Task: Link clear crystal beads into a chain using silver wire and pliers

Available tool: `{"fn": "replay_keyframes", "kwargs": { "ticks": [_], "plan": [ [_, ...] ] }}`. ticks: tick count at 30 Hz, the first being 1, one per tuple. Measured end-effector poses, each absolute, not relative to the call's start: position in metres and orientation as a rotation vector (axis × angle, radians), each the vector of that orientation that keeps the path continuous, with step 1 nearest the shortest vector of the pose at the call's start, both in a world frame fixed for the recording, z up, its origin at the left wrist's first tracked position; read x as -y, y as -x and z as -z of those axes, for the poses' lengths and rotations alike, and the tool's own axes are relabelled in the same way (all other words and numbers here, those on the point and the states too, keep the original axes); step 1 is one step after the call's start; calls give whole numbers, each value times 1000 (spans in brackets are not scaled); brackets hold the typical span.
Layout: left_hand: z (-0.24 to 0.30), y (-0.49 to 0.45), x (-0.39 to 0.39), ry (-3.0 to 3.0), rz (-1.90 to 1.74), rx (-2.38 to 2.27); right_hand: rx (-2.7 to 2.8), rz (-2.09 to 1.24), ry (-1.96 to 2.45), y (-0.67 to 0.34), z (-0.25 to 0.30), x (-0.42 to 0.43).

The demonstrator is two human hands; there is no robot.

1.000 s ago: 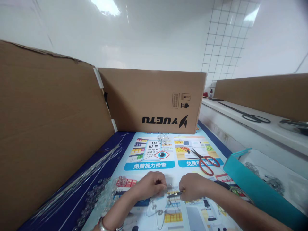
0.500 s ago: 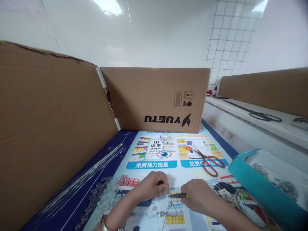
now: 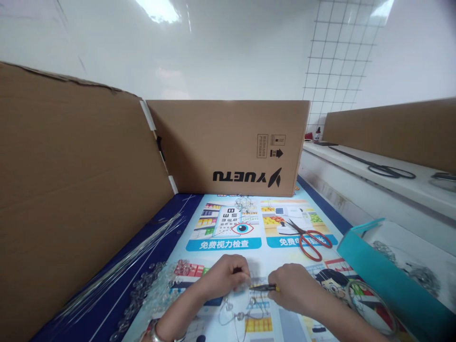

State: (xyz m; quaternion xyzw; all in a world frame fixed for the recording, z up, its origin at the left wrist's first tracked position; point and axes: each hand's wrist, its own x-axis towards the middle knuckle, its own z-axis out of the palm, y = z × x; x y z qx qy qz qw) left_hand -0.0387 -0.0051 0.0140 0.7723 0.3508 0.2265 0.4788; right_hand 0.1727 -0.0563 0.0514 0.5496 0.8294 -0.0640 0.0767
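Note:
My left hand is closed in a pinch on a small clear beaded wire piece just above the printed mat. My right hand is closed around small pliers with a yellow grip, their tip pointing left at that piece. Thin wire loops with clear beads lie on the mat right below both hands. The two hands sit close together near the front edge.
A pile of clear beads and a bundle of straight wires lie at the left. Red-handled scissors rest to the right, a teal box further right. Cardboard walls enclose the back and left.
The hands have hardly moved; the right hand with the pliers has shifted slightly. The view has drifted a little.

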Motion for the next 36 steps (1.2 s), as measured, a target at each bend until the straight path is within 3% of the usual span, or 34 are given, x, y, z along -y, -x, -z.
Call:
{"fn": "replay_keyframes", "kwargs": {
  "ticks": [17, 36],
  "plan": [
    [-12, 36, 3, -1720, -663, -928, -2487, 196, -1706, -179, -53, 53],
    [-12, 32, 3, -1901, -734, -1097, -2713, -59, -1900, -174, -46, 49]
  ]
}}
